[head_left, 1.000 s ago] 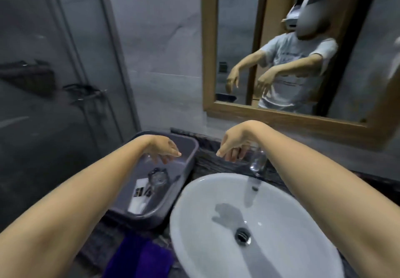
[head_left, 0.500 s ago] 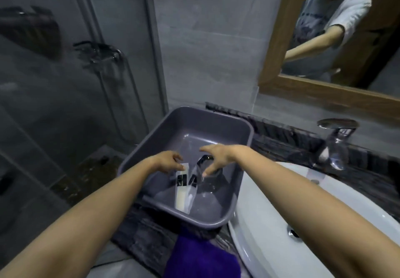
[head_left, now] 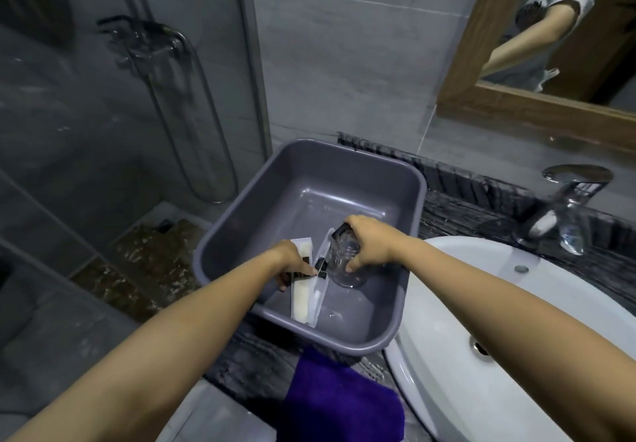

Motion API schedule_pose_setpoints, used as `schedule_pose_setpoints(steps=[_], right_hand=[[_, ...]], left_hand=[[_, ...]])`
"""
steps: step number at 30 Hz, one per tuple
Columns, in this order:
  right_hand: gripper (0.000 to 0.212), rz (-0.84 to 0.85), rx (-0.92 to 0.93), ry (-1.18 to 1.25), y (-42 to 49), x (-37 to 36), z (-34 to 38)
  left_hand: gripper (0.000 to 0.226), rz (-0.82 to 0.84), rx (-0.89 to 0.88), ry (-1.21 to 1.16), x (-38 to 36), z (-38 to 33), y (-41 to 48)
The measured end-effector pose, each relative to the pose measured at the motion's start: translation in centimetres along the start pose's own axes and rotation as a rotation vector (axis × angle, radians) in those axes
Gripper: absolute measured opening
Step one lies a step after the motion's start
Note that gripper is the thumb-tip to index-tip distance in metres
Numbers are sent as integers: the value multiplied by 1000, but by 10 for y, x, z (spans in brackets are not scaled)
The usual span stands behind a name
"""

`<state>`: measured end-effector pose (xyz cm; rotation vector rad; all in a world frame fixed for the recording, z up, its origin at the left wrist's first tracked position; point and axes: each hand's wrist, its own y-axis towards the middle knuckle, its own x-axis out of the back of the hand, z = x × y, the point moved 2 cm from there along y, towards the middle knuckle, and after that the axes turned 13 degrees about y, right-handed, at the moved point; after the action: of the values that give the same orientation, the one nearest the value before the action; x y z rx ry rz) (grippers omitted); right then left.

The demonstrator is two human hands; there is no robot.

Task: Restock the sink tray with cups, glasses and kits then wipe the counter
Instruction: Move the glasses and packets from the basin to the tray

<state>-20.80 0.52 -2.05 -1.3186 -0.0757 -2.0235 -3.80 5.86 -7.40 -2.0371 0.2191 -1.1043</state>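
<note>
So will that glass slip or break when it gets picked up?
Probably stiff and breakable: the glass looks clear and hard. It may be slippery, since its sides look smooth, though the right hand wraps round it. It seems fairly heavy for its size, judging by what looks like a thick base.

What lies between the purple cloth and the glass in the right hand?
Only the floor and near wall of the grey tray, seen in the head view.

Both bare arms reach forward and down; left hand (head_left: 292,262) pinches a packet (head_left: 301,301), right hand (head_left: 371,242) grips a glass (head_left: 341,260).
</note>
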Motion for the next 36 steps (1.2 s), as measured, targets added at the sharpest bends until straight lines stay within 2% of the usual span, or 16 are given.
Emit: schedule_pose_setpoints(steps=[4, 7, 9, 12, 14, 19, 24, 27, 36], right_hand=[[80, -23, 0, -12, -4, 8, -2], [80, -47, -6, 11, -9, 18, -4], [83, -59, -3, 11, -12, 23, -4], [93, -69, -1, 16, -17, 32, -4], [96, -80, -2, 28, -20, 38, -5], [96, -116, 1, 93, -31, 56, -6], [94, -151, 9, 164, -42, 80, -4], [94, -161, 18, 195, -54, 96, -2], [92, -268, -17, 221, -109, 141, 3]], left_hand=[[94, -75, 120, 57, -10, -16, -5], [100, -164, 101, 40, -14, -19, 2], [92, -164, 62, -3, -14, -18, 5], [62, -106, -8, -87, -16, -16, 9], [52, -74, -35, -157, -16, -15, 12], [44, 6, -48, -295, -16, -9, 18], [22, 47, -68, -323, -12, -11, 18], [16, 78, -113, -449, -8, -15, 17], [10, -17, -360, -813, 53, -50, -36]])
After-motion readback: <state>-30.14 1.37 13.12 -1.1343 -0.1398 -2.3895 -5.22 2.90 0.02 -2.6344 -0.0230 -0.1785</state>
